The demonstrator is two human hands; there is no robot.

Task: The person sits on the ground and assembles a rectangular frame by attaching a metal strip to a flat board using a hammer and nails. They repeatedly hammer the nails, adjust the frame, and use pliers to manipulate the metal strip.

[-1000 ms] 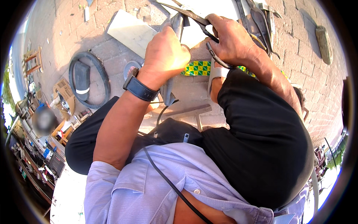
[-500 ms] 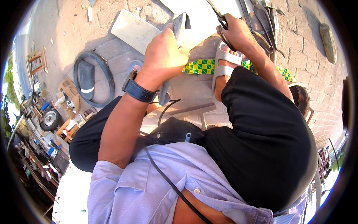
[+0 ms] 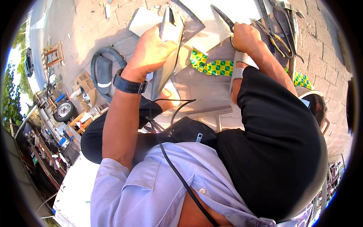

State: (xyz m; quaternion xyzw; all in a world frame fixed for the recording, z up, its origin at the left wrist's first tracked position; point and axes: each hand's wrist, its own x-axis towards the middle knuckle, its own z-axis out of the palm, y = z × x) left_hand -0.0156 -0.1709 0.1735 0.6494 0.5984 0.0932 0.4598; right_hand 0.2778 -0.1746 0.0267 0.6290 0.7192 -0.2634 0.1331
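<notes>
My left hand (image 3: 151,53), with a black watch on its wrist, grips a folded grey sheet-metal piece (image 3: 168,45) and holds it upright on edge above my lap. My right hand (image 3: 245,38) is closed on the handles of large metal shears (image 3: 223,17), whose blades point up and left over a pale flat metal sheet (image 3: 234,9) lying on the brick ground. The two hands are apart, with the shears not touching the held piece.
Several more shears and tongs (image 3: 280,26) lie on the bricks right of my right hand. A green and yellow checkered strip (image 3: 213,68) lies under my sandalled foot (image 3: 238,68). A black tyre (image 3: 102,73) and cluttered boxes are at the left.
The left hand has lifted the metal piece higher and turned it more upright. My right hand with the shears has moved right and down toward the sheet on the ground.
</notes>
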